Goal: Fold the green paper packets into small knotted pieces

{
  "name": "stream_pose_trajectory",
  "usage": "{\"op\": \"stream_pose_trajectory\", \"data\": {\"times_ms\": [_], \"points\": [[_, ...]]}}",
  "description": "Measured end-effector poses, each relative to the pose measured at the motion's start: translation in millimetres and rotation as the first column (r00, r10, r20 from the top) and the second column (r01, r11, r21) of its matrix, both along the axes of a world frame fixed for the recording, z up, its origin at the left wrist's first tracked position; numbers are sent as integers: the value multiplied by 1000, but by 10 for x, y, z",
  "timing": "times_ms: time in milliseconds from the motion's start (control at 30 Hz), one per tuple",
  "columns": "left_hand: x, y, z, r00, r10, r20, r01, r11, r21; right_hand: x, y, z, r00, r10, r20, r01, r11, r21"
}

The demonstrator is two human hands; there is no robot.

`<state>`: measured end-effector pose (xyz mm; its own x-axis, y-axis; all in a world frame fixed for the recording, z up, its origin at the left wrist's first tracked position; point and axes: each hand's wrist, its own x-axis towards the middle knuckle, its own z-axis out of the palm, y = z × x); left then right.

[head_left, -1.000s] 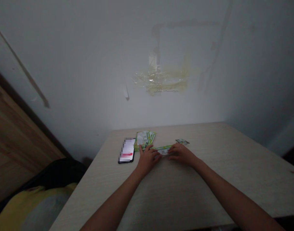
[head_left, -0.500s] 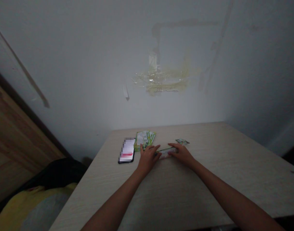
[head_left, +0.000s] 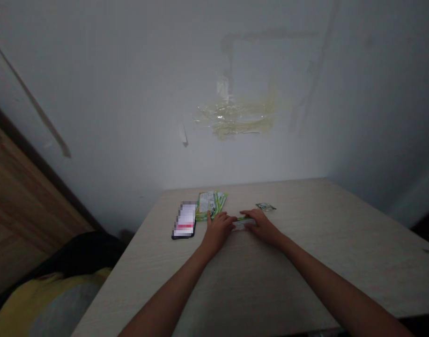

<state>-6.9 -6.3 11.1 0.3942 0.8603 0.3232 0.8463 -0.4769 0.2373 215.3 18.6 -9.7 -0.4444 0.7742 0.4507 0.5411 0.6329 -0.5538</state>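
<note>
Between my two hands a narrow green-and-white packet lies low over the table, its ends covered by fingers. My left hand pinches its left end, and my right hand grips the right end between thumb and fingers. Just behind my left hand, a fanned pile of flat green-and-white packets rests on the table. A small crumpled green-and-white piece of wrapper lies behind my right hand. What the packet holds cannot be seen.
A phone with a lit, blurred screen lies left of the pile. The pale wooden table meets a wall with old tape marks at its back. Yellow and dark cloth sits below the table's left edge.
My right hand has shifted slightly left along the packet, closer to my left hand. Less of the packet's right end shows. The pile, phone and wrapper piece stay put.
</note>
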Motion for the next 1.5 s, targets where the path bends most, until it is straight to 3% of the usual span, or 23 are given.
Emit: {"op": "stream_pose_trajectory", "data": {"times_ms": [433, 633, 767, 1100, 1367, 1500], "points": [[-47, 12, -51, 999, -34, 38, 33, 999, 12, 6, 5, -34, 999, -32, 15, 32, 999, -27], [-43, -11, -56, 999, -37, 27, 36, 999, 31, 6, 13, 3, 995, -97, 18, 94, 986, 136], [-38, -33, -47, 1000, -23, -10, 24, 998, 55, -3, -27, 86, 992, -83, 94, 60, 972, 225], [-46, -40, -89, 1000, -22, -13, 23, 995, 93, -86, -90, 91, 964, -108, 243, 66, 982, 175], [-54, -37, -62, 994, -55, 93, 56, 998, -12, -66, -52, 80, 928, -220, 299, 174, 970, 172], [-71, -46, -29, 989, -99, 114, 104, 994, -44, -61, -33, 49, 947, -204, 249, 170, 974, 149]]}}
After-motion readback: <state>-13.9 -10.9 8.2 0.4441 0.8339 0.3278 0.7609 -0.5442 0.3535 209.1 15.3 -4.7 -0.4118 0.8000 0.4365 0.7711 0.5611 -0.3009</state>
